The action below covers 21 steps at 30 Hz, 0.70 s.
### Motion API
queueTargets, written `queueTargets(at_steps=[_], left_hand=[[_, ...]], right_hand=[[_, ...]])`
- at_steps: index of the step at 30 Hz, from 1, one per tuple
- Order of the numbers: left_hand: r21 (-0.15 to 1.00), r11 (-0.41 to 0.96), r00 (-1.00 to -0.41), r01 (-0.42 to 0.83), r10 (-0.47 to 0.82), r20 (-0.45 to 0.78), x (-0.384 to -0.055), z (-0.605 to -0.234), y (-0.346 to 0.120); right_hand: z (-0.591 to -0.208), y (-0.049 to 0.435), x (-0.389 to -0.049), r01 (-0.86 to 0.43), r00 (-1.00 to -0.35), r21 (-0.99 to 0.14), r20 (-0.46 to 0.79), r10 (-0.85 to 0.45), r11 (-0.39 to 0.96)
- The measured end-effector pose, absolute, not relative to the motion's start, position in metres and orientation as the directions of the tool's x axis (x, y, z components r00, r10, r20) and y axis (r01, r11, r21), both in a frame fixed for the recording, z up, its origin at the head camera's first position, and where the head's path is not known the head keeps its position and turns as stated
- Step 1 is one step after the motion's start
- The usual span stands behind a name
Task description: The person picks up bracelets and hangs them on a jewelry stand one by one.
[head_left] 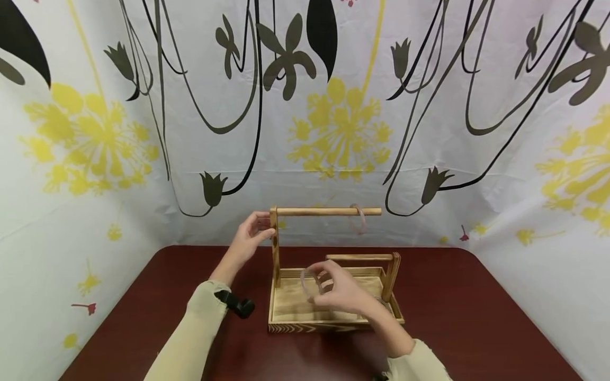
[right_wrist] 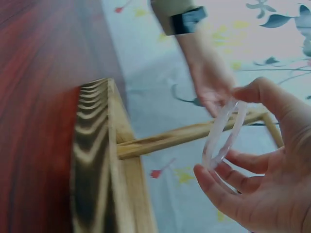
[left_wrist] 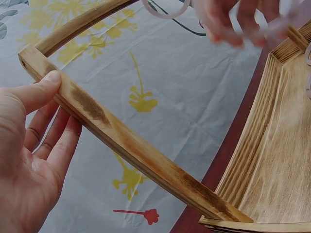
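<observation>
My left hand (head_left: 246,234) pinches the upper part of a wooden upright post (left_wrist: 131,141), thumb on one side and fingers on the other. The post rises from the left side of a wooden tray (head_left: 290,307) and carries a long horizontal bar (head_left: 314,211). A pale translucent bangle (head_left: 363,222) hangs on the right part of this bar. My right hand (head_left: 340,291) holds another pale pinkish bangle (right_wrist: 214,141) between thumb and fingertips, above the tray and below the long bar.
A shorter wooden post (head_left: 391,278) with a lower bar (head_left: 359,257) stands at the tray's right side. More pale bangles (left_wrist: 309,87) show partly near it. The dark red table (head_left: 457,317) extends around the tray, with a flower-patterned cloth (head_left: 229,153) behind.
</observation>
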<state>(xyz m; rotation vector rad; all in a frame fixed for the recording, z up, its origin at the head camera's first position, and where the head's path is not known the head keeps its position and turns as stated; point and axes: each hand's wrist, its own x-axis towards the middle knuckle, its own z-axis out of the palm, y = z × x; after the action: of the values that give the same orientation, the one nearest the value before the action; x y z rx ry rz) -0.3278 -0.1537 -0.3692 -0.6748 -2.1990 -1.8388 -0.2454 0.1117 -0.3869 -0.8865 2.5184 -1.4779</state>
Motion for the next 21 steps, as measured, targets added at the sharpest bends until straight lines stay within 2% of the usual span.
queueTargets(at_steps=[8,21], left_hand=[[0.882,0.113,-0.877,0.458,0.217,0.428,-0.329,-0.369,-0.153],[0.873,0.104,-0.866,0.477,0.220,0.448,-0.330,-0.369,-0.153]], right_hand=[[-0.359,0.147,-0.238,-0.425,-0.814,-0.864,0.233,-0.533,0.270],[-0.334,0.197,-0.242,-0.432,-0.864,-0.851,0.296,-0.407,0.299]])
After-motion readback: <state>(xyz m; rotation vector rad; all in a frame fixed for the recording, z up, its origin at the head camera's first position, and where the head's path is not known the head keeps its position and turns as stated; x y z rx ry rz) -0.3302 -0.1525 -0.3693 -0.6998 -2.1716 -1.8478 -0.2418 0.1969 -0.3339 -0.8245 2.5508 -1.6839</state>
